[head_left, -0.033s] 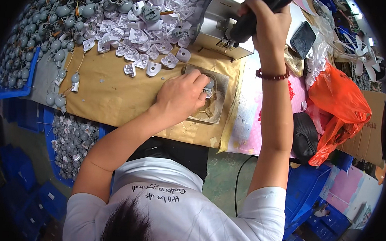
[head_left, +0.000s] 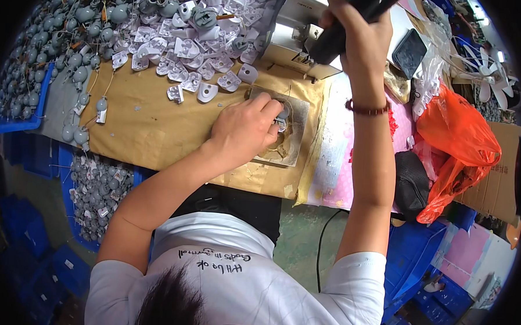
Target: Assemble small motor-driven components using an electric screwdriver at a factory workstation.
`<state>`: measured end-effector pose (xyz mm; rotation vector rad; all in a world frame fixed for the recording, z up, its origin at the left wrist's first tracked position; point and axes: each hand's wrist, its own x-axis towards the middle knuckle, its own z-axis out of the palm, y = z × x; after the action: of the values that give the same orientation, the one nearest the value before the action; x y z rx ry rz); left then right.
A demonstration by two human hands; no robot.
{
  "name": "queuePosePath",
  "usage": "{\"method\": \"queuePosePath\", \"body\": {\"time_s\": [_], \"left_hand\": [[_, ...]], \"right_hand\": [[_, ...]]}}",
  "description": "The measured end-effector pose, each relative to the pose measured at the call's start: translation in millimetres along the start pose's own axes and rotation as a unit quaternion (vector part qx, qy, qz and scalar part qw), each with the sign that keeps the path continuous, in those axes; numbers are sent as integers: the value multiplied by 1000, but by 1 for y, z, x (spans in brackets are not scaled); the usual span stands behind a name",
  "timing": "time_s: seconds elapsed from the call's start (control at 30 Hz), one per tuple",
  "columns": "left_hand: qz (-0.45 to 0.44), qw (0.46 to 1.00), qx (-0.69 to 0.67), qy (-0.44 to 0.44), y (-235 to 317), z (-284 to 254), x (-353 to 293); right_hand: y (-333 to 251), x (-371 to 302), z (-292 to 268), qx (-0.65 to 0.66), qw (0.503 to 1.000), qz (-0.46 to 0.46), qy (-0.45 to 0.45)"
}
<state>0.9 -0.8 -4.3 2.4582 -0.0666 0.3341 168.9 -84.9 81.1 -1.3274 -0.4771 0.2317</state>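
My left hand [head_left: 244, 127] is closed on a small grey plastic part [head_left: 283, 116], pressing it onto a metal-plated fixture block [head_left: 295, 132] on the bench. The fingers cover most of that part. Raised at the upper right, my right hand [head_left: 364, 42] wraps round a thick black cylindrical tool that looks like a power screwdriver [head_left: 329, 43]. Its lower end is at the front of a white box-shaped device [head_left: 280, 47], which stands behind the fixture. Whether the tool touches the device I cannot tell.
White plastic housings [head_left: 187, 49] lie heaped behind my left hand. Grey bulb-shaped parts on wires [head_left: 81, 76] are piled farther left, with more in a blue crate [head_left: 99, 196] below. To the right are a phone [head_left: 409, 53], a black mesh item [head_left: 412, 183] and an orange plastic bag [head_left: 456, 133].
My right hand and the black tool have shifted very slightly toward me. The left hand stays in place on the grey part.
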Motion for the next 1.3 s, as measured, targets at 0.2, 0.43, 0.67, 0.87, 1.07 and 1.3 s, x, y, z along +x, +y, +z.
{"method": "queuePosePath", "body": {"time_s": [0.2,0.43,0.67,0.87,1.07,1.3], "left_hand": [[-9,1000,9,-17,-3,0,0],[-15,1000,-3,-13,1,-2,1],[-14,1000,-5,-17,2,-4,1],[6,1000,-27,12,-3,0,1],[19,999,-44,18,-7,-1,2],[49,997,-56,25,-9,-5,1]], "right_hand": [[-23,-52,-2,-45,995,-80,-42],[-5,-79,1,17,995,-91,-30],[-1,-87,-1,-19,992,-112,-52],[-3,-93,-1,-69,987,-113,-87],[5,-94,-7,-93,977,-149,-118],[6,-101,-6,-140,955,-193,-178]]}}
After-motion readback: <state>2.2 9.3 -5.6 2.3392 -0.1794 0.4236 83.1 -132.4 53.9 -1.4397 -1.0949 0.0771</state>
